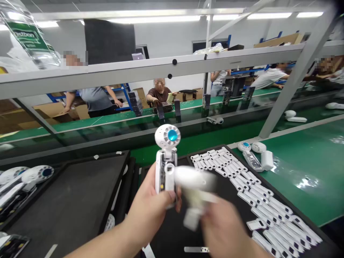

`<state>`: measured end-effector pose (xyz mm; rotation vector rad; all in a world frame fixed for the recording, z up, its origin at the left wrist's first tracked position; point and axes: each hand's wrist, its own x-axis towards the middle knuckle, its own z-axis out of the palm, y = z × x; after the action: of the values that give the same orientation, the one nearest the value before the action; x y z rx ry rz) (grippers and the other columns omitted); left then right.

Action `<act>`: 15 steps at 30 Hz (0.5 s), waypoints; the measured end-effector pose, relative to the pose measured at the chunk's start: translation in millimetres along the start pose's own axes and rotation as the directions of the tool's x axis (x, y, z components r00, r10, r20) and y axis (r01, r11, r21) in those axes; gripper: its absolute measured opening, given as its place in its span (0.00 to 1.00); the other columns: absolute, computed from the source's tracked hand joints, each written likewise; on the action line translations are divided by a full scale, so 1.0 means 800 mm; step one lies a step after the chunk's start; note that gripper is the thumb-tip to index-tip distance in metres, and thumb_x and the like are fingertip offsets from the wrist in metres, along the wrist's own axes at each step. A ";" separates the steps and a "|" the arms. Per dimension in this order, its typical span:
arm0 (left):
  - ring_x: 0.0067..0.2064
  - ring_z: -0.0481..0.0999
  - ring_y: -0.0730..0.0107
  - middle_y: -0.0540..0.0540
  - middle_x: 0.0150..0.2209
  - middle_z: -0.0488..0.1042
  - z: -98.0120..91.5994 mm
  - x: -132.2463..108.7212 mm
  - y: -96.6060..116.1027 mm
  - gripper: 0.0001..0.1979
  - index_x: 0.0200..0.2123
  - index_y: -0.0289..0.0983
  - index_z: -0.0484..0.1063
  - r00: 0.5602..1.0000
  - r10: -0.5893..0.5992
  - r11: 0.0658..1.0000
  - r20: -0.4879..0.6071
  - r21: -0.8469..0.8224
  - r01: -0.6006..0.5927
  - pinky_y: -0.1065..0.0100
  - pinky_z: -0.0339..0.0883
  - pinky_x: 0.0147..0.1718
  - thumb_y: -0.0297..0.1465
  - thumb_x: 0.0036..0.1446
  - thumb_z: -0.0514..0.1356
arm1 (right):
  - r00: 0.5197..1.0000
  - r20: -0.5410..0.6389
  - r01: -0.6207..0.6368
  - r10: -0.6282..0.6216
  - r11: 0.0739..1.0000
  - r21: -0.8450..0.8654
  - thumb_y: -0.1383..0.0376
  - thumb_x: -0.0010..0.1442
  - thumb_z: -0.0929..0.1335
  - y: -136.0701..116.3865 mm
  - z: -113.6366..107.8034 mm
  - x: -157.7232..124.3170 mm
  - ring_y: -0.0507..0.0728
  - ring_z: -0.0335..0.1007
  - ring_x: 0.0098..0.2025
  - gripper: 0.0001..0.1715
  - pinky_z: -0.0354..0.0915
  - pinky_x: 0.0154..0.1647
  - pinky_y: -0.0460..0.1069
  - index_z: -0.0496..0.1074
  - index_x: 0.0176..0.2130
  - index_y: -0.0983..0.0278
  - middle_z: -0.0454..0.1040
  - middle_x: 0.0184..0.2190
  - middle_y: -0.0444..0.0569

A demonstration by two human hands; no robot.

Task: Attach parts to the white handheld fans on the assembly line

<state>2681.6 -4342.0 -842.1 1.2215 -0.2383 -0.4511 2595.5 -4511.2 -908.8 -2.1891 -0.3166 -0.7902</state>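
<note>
My left hand [153,204] is closed around a white handheld fan [168,138] held upright, its round slotted head showing a blue centre. The fan's handle is uncovered, with parts inside showing. A slim white cover strip [169,177] lies against the handle, and my left thumb presses at its lower end. My right hand [220,222] is smeared by motion just to the right. It grips a white fan-like part [196,178] with a rounded top, too blurred to make out fully, close beside the left hand's fan.
Rows of white cover strips [252,186] lie in a black tray on the right. Fan parts [266,160] rest on the green table beyond it. Another black tray [72,193] with fans [37,174] is on the left. A metal shelf beam [120,77] crosses ahead; people work behind it.
</note>
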 end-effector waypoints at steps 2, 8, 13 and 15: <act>0.28 0.69 0.73 0.52 0.29 0.70 0.000 -0.001 -0.002 0.21 0.45 0.39 0.63 1.000 0.003 1.000 0.011 0.017 -0.003 0.70 0.67 0.25 0.25 0.46 0.62 | 0.999 0.054 -0.005 0.006 1.000 -0.029 0.64 0.71 0.54 -0.007 0.021 0.010 0.57 0.70 0.22 0.17 0.64 0.23 0.50 0.66 0.35 0.60 0.73 0.24 0.47; 0.29 0.70 0.71 0.50 0.32 0.72 -0.008 -0.001 -0.004 0.20 0.45 0.40 0.64 0.994 0.057 0.998 0.095 -0.024 -0.055 0.70 0.69 0.24 0.26 0.47 0.64 | 0.993 -0.119 -0.007 -0.002 0.997 -0.073 0.64 0.72 0.56 0.001 0.013 0.002 0.54 0.69 0.21 0.14 0.63 0.23 0.47 0.66 0.37 0.60 0.72 0.24 0.45; 0.43 0.78 0.62 0.40 0.52 0.74 -0.019 0.002 -0.002 0.22 0.49 0.39 0.67 0.996 -0.034 0.999 0.087 -0.009 0.035 0.67 0.74 0.34 0.32 0.53 0.68 | 0.991 -0.129 0.015 -0.041 0.981 -0.195 0.64 0.72 0.57 0.045 0.000 -0.026 0.54 0.68 0.21 0.13 0.62 0.23 0.47 0.64 0.36 0.60 0.69 0.23 0.44; 0.44 0.78 0.60 0.41 0.52 0.74 -0.021 0.005 -0.001 0.25 0.49 0.39 0.67 0.987 -0.089 0.996 0.134 -0.009 0.091 0.64 0.75 0.37 0.31 0.49 0.70 | 1.000 -0.019 -0.019 0.015 0.963 -0.269 0.65 0.71 0.58 0.067 0.002 -0.038 0.55 0.70 0.22 0.12 0.62 0.23 0.47 0.64 0.35 0.60 0.70 0.23 0.44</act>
<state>2691.8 -4329.9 -848.9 1.1918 -0.2944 -0.6140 2597.0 -4545.3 -959.8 -2.4336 -0.1895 -0.8843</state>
